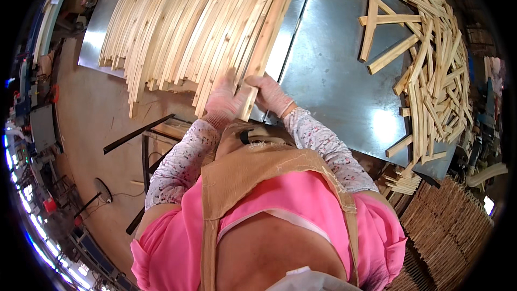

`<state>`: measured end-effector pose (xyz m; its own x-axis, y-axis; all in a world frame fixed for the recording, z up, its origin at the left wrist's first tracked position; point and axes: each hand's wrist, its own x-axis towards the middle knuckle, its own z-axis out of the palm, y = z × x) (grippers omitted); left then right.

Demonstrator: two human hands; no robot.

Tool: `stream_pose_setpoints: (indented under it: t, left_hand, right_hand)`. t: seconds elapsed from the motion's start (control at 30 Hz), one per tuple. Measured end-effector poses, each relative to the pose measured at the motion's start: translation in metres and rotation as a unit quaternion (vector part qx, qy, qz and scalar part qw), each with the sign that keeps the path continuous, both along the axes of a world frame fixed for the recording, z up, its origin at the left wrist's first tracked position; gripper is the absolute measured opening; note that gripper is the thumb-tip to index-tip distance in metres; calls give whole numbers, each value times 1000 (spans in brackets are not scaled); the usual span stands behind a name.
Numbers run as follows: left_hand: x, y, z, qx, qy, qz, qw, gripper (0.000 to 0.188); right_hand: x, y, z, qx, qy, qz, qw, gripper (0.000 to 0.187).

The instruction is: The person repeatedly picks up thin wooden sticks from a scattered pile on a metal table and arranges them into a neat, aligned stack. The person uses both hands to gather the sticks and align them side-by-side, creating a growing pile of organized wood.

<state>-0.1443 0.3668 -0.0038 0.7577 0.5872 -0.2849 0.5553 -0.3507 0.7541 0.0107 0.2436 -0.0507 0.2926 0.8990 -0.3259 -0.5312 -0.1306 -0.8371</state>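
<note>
Both my hands wear thin pale gloves below flowered sleeves. My right hand (271,92) is closed round the near part of a light wooden strip (264,43), at the right edge of a wide row of similar strips (172,27). Its thumb lies across the strip's top. On the other side, my left hand (223,98) is closed against the same strip near its close end, its thumb toward the wood and its fingers partly hidden among neighbouring strips. The row lies side by side on a shiny metal table (334,70), near ends uneven and overhanging its edge.
A loose heap of wooden strips (431,86) covers the table's right side. Stacked wooden pieces (447,226) stand below it at right. Beneath the table's left edge is a dark metal frame (145,156). A round-based stand (102,189) is on the floor.
</note>
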Motion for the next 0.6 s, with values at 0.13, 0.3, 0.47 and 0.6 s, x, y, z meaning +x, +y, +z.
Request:
stream_pose_setpoints:
  t: [0.13,0.3,0.47,0.6]
  left_hand:
    - [-2,-10,40,-431,-55,35,900,66]
    - [-13,-1,16,135,83,-39,987,68]
    - [5,-11,16,416,307,-283,808,74]
    - [14,-7,34,273,325,-312,850,74]
  right_hand:
    - [7,-14,32,-84,251,-93,960,30]
    - [38,-47,35,-133,80,-128,980,41]
    - [57,-62,33,-136,-23,-115,984,50]
    - [45,-52,40,-303,-274,-15,912,84]
